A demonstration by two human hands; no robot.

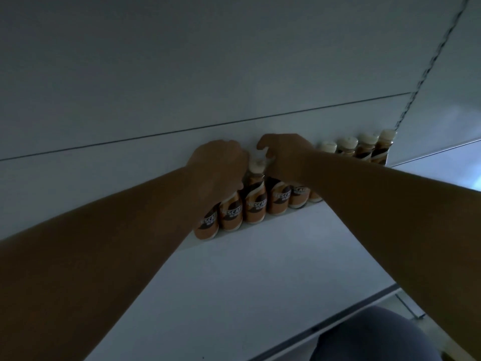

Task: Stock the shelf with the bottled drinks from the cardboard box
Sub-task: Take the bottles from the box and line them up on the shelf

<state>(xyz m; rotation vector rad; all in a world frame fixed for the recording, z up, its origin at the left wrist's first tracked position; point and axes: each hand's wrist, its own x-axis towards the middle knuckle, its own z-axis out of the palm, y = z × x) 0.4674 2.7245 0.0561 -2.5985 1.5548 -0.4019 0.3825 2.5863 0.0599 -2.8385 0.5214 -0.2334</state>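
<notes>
Bottles [256, 201] on shelf [260, 256], both hands' grips closed

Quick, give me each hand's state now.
Left hand: closed over the tops of the leftmost bottles.
Right hand: curled at a bottle cap; grip cannot be told.

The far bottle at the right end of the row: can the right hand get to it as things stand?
Probably yes. The right hand is over the row already, and the end bottle stands upright with its cap exposed and nothing in between.
</notes>
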